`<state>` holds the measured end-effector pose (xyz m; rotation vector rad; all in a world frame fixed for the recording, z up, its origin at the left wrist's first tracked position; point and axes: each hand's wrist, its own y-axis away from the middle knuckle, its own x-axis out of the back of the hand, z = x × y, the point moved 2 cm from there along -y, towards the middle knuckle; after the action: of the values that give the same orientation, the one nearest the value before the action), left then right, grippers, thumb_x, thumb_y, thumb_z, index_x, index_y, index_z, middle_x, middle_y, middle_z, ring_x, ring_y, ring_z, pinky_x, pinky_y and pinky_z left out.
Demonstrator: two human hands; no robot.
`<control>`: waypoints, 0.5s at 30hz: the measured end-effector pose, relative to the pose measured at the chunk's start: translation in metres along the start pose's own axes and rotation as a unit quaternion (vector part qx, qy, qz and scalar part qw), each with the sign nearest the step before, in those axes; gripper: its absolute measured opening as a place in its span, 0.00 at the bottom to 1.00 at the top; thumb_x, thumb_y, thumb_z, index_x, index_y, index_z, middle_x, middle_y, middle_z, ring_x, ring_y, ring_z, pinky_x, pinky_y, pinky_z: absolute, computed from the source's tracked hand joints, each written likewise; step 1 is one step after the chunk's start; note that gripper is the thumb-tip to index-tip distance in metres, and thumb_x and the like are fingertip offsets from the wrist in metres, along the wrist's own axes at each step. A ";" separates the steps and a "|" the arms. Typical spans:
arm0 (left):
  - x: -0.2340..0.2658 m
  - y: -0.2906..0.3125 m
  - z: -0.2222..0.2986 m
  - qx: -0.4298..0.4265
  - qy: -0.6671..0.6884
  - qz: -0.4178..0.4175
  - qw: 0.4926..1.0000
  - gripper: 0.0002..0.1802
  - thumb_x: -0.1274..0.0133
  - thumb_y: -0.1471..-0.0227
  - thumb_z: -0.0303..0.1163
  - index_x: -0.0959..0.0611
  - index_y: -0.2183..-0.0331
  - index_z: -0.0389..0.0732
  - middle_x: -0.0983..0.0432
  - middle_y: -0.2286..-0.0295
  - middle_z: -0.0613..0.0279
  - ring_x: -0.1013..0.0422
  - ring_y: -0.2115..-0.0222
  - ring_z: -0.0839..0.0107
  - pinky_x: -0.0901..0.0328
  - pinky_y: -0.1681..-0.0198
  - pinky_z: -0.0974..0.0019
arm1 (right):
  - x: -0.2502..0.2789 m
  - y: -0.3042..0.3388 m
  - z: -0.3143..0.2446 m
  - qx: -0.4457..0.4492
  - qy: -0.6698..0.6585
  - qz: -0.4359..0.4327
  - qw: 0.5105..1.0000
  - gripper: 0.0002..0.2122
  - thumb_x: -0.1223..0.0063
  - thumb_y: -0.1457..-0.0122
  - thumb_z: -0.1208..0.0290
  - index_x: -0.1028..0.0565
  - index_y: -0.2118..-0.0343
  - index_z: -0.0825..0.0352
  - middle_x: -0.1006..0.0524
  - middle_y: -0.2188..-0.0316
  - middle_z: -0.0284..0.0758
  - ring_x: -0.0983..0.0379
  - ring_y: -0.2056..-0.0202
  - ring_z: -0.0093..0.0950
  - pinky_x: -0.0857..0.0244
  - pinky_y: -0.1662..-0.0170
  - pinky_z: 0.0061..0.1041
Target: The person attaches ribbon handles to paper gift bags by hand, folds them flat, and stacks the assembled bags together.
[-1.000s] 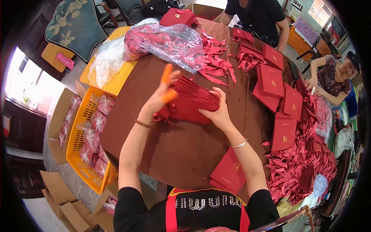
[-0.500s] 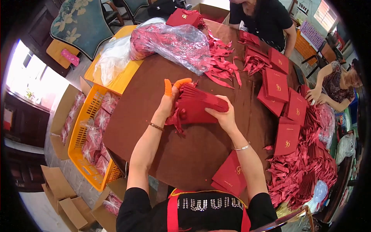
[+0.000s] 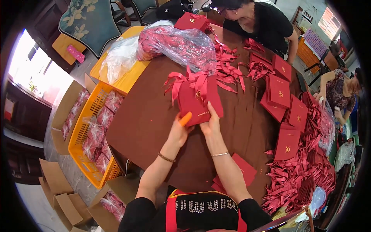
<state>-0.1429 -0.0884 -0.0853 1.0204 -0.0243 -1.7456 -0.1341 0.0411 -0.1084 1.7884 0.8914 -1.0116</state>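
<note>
Over the middle of the brown table, a stack of red paper bags with gold print is held up in both my hands. Their pink-red ribbon handles hang over the far end. My left hand, with orange finger covers, grips the near left corner. At the near edge, my right hand grips the same stack, its thumb lying on the front face. How many bags are in the stack cannot be told. More red bags lie under my right forearm, partly hidden.
Along the table's right side lie bag stacks and a heap of ribboned bags. A clear plastic sack lies at the back. An orange crate with wrapped packs stands left, beside cardboard boxes. Two people work across the table.
The bag stack has turned from lying sideways to facing me, with its ribbons at the far end. My hands have come together at its near edge.
</note>
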 end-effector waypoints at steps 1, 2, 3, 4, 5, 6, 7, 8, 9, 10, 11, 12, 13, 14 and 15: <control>-0.005 -0.004 0.008 -0.124 -0.018 -0.057 0.991 0.25 0.45 0.50 0.29 0.32 0.50 0.44 0.30 0.55 0.65 0.33 0.55 0.70 0.36 0.51 0.61 | 0.001 0.004 0.004 -0.001 0.001 -0.002 1.000 0.17 0.46 0.46 0.77 0.31 0.52 0.62 0.28 0.55 0.32 0.31 0.52 0.29 0.35 0.49 0.35; -0.005 -0.008 0.014 -0.112 -0.024 -0.054 0.992 0.24 0.46 0.50 0.28 0.31 0.51 0.44 0.30 0.56 0.65 0.32 0.55 0.70 0.36 0.51 0.62 | 0.002 0.008 0.006 0.017 0.007 -0.013 1.000 0.18 0.47 0.46 0.77 0.32 0.51 0.62 0.28 0.54 0.32 0.32 0.52 0.29 0.35 0.49 0.36; 0.000 -0.009 0.021 -0.101 -0.031 -0.047 0.993 0.23 0.46 0.50 0.28 0.30 0.51 0.44 0.29 0.56 0.65 0.32 0.55 0.70 0.36 0.51 0.63 | -0.001 0.014 0.010 0.031 0.012 -0.022 0.999 0.18 0.47 0.45 0.77 0.32 0.51 0.61 0.29 0.53 0.31 0.32 0.51 0.29 0.35 0.48 0.36; 0.001 -0.010 0.027 -0.103 -0.030 -0.043 0.993 0.23 0.46 0.50 0.28 0.30 0.51 0.44 0.29 0.56 0.65 0.32 0.55 0.70 0.36 0.51 0.63 | -0.003 0.018 0.012 0.028 0.035 -0.012 0.999 0.16 0.49 0.43 0.74 0.32 0.51 0.62 0.28 0.53 0.33 0.33 0.50 0.30 0.39 0.46 0.38; 0.002 -0.010 0.032 -0.121 -0.040 -0.057 0.990 0.21 0.47 0.49 0.27 0.30 0.52 0.43 0.28 0.57 0.65 0.31 0.56 0.70 0.35 0.52 0.63 | -0.005 0.023 0.013 0.024 0.035 -0.013 0.999 0.16 0.49 0.43 0.74 0.32 0.51 0.62 0.28 0.53 0.33 0.33 0.50 0.30 0.39 0.46 0.38; 0.001 -0.011 0.037 -0.138 -0.050 -0.074 0.986 0.20 0.48 0.48 0.27 0.29 0.52 0.43 0.27 0.58 0.64 0.30 0.57 0.70 0.34 0.53 0.63 | -0.010 0.029 0.012 0.035 0.045 -0.006 0.998 0.17 0.48 0.45 0.76 0.32 0.51 0.62 0.28 0.53 0.32 0.32 0.51 0.29 0.37 0.47 0.36; 0.001 -0.012 0.038 -0.138 -0.049 -0.073 0.986 0.20 0.48 0.48 0.27 0.29 0.52 0.43 0.27 0.58 0.64 0.30 0.57 0.70 0.34 0.53 0.63 | -0.013 0.032 0.013 0.046 0.054 0.001 0.997 0.17 0.47 0.46 0.79 0.32 0.52 0.62 0.29 0.54 0.31 0.32 0.52 0.28 0.36 0.48 0.33; 0.000 -0.013 0.038 -0.127 -0.018 -0.060 0.990 0.19 0.48 0.48 0.27 0.29 0.52 0.42 0.27 0.58 0.64 0.30 0.57 0.70 0.34 0.53 0.62 | -0.013 0.033 0.016 0.045 0.055 0.001 0.997 0.17 0.47 0.46 0.79 0.32 0.52 0.62 0.29 0.54 0.31 0.32 0.52 0.28 0.36 0.48 0.33; -0.003 -0.014 0.038 -0.115 0.015 -0.048 0.992 0.19 0.48 0.48 0.28 0.28 0.53 0.42 0.27 0.58 0.63 0.30 0.57 0.69 0.33 0.54 0.62 | -0.013 0.035 0.016 0.050 0.049 0.008 0.998 0.17 0.47 0.46 0.79 0.31 0.52 0.62 0.29 0.54 0.31 0.32 0.53 0.27 0.36 0.48 0.32; 0.006 -0.020 0.037 -0.119 0.014 -0.043 0.992 0.19 0.48 0.48 0.28 0.28 0.53 0.42 0.27 0.58 0.63 0.30 0.57 0.69 0.33 0.54 0.62 | -0.014 0.038 0.020 0.048 0.042 0.014 0.998 0.17 0.47 0.46 0.80 0.31 0.53 0.62 0.29 0.54 0.30 0.32 0.53 0.27 0.36 0.48 0.31; 0.019 -0.031 0.034 -0.111 0.024 -0.044 0.993 0.19 0.49 0.47 0.30 0.30 0.52 0.42 0.28 0.57 0.63 0.30 0.57 0.68 0.33 0.54 0.60 | -0.015 0.041 0.022 0.043 0.041 0.012 0.998 0.17 0.47 0.46 0.80 0.31 0.53 0.62 0.29 0.54 0.30 0.32 0.53 0.27 0.36 0.48 0.31; 0.012 -0.032 0.036 -0.098 0.036 -0.050 0.993 0.20 0.49 0.46 0.32 0.31 0.51 0.42 0.29 0.57 0.62 0.30 0.57 0.67 0.32 0.54 0.59 | -0.020 0.045 0.018 0.051 0.055 0.000 0.997 0.17 0.47 0.46 0.79 0.31 0.52 0.62 0.29 0.54 0.31 0.32 0.52 0.26 0.36 0.48 0.32; 0.006 -0.029 0.036 -0.096 0.037 -0.052 0.993 0.20 0.49 0.46 0.32 0.31 0.51 0.42 0.29 0.57 0.62 0.30 0.57 0.67 0.32 0.54 0.59 | -0.021 0.047 0.015 0.058 0.068 -0.012 0.996 0.17 0.47 0.45 0.79 0.31 0.52 0.61 0.29 0.54 0.31 0.33 0.52 0.26 0.37 0.47 0.32; 0.000 -0.023 0.036 -0.146 -0.002 -0.038 0.989 0.23 0.50 0.45 0.33 0.34 0.49 0.42 0.31 0.55 0.60 0.31 0.56 0.66 0.33 0.53 0.58 | -0.018 0.047 0.013 0.060 0.069 -0.011 0.996 0.17 0.47 0.45 0.79 0.31 0.52 0.61 0.29 0.54 0.31 0.33 0.52 0.26 0.37 0.47 0.32; -0.008 -0.015 0.040 -0.196 -0.041 -0.023 0.979 0.25 0.51 0.45 0.35 0.37 0.47 0.42 0.33 0.53 0.59 0.31 0.55 0.65 0.33 0.52 0.56 | -0.017 0.050 0.013 0.029 0.049 -0.015 0.998 0.20 0.47 0.46 0.79 0.35 0.49 0.62 0.31 0.52 0.31 0.34 0.50 0.27 0.39 0.46 0.33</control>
<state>-0.1790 -0.0936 -0.0621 0.6643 0.2834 -1.7440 -0.1018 0.0080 -0.0802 1.8929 0.9605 -0.9841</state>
